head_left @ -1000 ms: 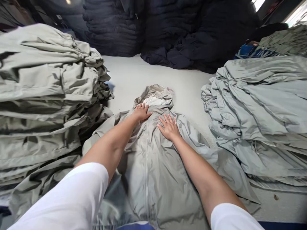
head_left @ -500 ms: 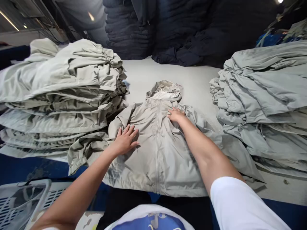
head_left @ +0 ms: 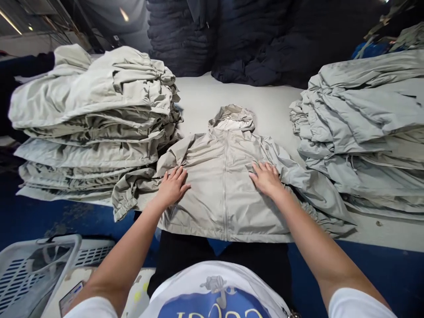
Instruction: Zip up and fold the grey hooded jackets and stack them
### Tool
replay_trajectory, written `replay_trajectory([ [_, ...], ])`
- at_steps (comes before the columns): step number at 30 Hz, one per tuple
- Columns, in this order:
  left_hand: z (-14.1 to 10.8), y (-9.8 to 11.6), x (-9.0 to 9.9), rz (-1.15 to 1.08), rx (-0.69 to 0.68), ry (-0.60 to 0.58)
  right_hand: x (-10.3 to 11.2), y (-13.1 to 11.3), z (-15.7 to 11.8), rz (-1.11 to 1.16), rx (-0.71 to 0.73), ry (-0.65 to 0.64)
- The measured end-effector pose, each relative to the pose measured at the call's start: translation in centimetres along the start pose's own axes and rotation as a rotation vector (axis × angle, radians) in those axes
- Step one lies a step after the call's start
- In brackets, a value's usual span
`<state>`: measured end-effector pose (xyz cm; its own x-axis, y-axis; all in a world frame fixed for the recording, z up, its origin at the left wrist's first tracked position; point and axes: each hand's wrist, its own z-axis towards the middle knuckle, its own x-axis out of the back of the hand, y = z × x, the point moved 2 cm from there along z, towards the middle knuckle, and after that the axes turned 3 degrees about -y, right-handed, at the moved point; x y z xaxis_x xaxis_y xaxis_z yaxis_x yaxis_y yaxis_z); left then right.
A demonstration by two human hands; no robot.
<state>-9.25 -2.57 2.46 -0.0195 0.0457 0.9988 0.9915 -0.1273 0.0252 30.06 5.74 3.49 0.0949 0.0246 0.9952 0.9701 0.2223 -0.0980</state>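
A light grey-beige hooded jacket (head_left: pixel 208 194) lies front side up on the white table, its long zipper running down the middle. Its hood points away from me and its hem hangs near the table's front edge. My left hand (head_left: pixel 172 185) rests flat on the left side of the jacket, fingers spread. On the opposite side, my right hand (head_left: pixel 266 177) presses flat on the chest, also with fingers apart. The jacket's left-hand sleeve is bunched beside the left pile; the other sleeve spreads out toward the right pile.
Tall piles of similar jackets stand on the left (head_left: pixel 96 101) and right (head_left: pixel 361 119). Dark folded garments (head_left: pixel 185 39) are stacked at the back of the white table (head_left: pixel 195 95). A white plastic basket (head_left: pixel 23 274) and a phone-like object (head_left: pixel 71 297) are at the lower left.
My right hand has slid down and outward from the upper chest. My left hand stays at the jacket's side. The lower front now lies smoother, and the view has shifted a little.
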Motion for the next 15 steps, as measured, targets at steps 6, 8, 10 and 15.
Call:
replay_trajectory([
  [6, -4.3, 4.1, -1.4, -0.032, -0.104, 0.016, -2.1, -4.6, -7.4, 0.033, 0.216, -0.002],
  [8, -4.1, 4.0, -2.0, -0.031, -0.058, -0.003, -2.8, -4.3, -7.6, 0.035, 0.164, -0.032],
  [10, -3.2, 3.5, -2.0, -0.025, -0.024, -0.013, -2.8, -3.6, -6.7, 0.044, 0.108, -0.034],
  [15, -1.9, 4.3, -0.3, -0.006, 0.025, -0.100, -1.4, -3.3, -6.1, 0.109, 0.104, -0.143],
])
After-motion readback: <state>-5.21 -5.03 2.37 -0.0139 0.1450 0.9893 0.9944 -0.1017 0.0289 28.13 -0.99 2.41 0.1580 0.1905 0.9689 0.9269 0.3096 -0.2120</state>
